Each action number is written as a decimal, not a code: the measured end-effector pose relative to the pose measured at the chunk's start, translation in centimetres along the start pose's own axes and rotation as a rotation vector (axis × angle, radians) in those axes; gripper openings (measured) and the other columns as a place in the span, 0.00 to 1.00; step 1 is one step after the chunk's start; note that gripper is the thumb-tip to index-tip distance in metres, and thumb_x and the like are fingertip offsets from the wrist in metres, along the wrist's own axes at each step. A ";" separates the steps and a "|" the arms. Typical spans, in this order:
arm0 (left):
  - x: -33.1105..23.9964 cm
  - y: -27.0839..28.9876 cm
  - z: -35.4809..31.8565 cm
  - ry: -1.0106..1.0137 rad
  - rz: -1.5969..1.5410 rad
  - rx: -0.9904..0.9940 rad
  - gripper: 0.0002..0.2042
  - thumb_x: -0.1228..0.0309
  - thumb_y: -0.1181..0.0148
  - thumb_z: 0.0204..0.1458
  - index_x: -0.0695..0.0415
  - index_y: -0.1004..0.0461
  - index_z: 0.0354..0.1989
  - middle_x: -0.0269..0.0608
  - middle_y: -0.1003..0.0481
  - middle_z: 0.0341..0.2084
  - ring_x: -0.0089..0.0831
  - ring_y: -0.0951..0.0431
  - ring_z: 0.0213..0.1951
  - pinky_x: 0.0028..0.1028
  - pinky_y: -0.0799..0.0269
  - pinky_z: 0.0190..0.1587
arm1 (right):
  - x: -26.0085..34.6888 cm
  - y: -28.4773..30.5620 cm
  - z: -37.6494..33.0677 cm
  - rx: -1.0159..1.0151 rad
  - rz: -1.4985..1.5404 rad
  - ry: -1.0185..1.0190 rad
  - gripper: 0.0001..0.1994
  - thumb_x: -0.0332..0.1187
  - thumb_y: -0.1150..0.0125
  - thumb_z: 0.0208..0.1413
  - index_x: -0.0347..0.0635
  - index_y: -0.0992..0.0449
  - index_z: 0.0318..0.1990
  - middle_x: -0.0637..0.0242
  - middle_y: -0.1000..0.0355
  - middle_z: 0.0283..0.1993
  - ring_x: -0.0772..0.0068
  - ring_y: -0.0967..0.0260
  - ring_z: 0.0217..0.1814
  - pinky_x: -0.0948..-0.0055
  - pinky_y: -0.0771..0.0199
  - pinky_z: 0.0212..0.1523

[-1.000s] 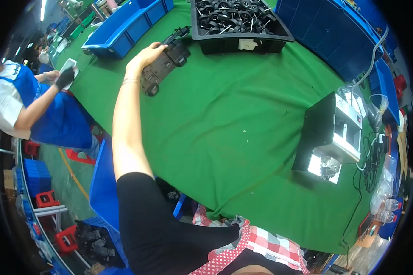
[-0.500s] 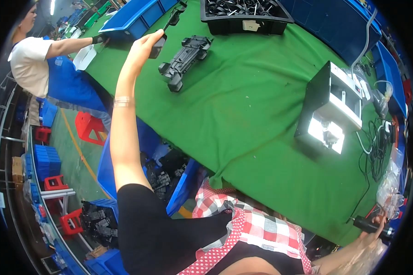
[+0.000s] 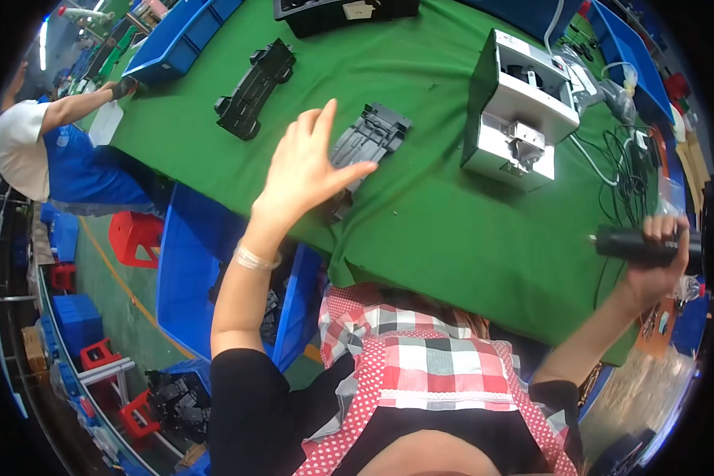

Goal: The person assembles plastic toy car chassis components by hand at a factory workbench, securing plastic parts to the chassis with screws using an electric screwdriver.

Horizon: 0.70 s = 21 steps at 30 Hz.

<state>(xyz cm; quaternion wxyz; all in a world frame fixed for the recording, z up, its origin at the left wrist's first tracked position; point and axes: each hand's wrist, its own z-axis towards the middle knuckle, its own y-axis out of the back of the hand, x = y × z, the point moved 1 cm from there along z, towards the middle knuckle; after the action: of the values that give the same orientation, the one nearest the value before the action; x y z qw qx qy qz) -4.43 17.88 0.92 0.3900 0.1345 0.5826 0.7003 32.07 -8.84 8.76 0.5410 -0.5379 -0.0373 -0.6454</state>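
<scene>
My left hand (image 3: 303, 173) is open, its fingers and thumb spread, over the near part of a black plastic toy-car chassis (image 3: 379, 127). The hand hides part of this chassis, and I cannot tell whether it touches it. My right hand (image 3: 660, 262) is wrapped around a black cylindrical electric screwdriver (image 3: 631, 244) at the right side, its tip pointing left over the green cloth. A second black chassis (image 3: 255, 89) with wheel-arch pieces rests farther off to the left.
A black-and-white boxy screw feeder (image 3: 520, 111) stands right of centre, with cables (image 3: 623, 170) beside it. A black tray (image 3: 317, 17) sits at the back. Blue bins (image 3: 182, 40) stand at the far left and below the table edge. A co-worker (image 3: 51, 143) is at left.
My left hand has come back from the far left and let go of a black part, now a chassis before me. My right hand has raised the screwdriver. The view has shifted.
</scene>
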 end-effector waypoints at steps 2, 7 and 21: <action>-0.4 -2.2 1.5 0.005 0.056 0.019 0.46 0.49 0.34 0.35 0.68 0.47 0.58 0.56 0.36 0.45 0.47 0.33 0.46 0.38 0.33 0.48 | -2.0 -3.3 0.4 0.104 0.025 -0.017 0.09 0.34 0.52 0.56 0.38 0.38 0.40 0.68 0.45 0.27 0.76 0.48 0.26 0.76 0.45 0.31; -0.8 -2.8 2.9 0.102 -0.461 0.010 0.41 0.62 0.38 0.37 0.67 0.49 0.60 0.60 0.30 0.41 0.45 0.27 0.41 0.34 0.29 0.45 | -3.5 -6.7 0.1 0.182 -0.056 0.015 0.09 0.32 0.54 0.56 0.37 0.39 0.41 0.68 0.43 0.26 0.76 0.44 0.25 0.75 0.43 0.30; -7.9 -4.5 -1.4 0.470 -2.037 0.340 0.21 0.64 0.56 0.57 0.70 0.39 0.52 0.56 0.32 0.45 0.47 0.28 0.47 0.45 0.27 0.45 | -8.3 -9.9 2.6 0.033 -0.131 0.322 0.08 0.22 0.44 0.47 0.28 0.34 0.34 0.60 0.33 0.18 0.70 0.33 0.17 0.75 0.31 0.23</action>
<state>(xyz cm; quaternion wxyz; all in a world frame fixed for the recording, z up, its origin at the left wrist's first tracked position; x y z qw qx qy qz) 1.66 11.41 -1.53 0.6467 -0.5036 0.5715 -0.0397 25.10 2.33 9.05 0.5058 -0.4150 0.0042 -0.7562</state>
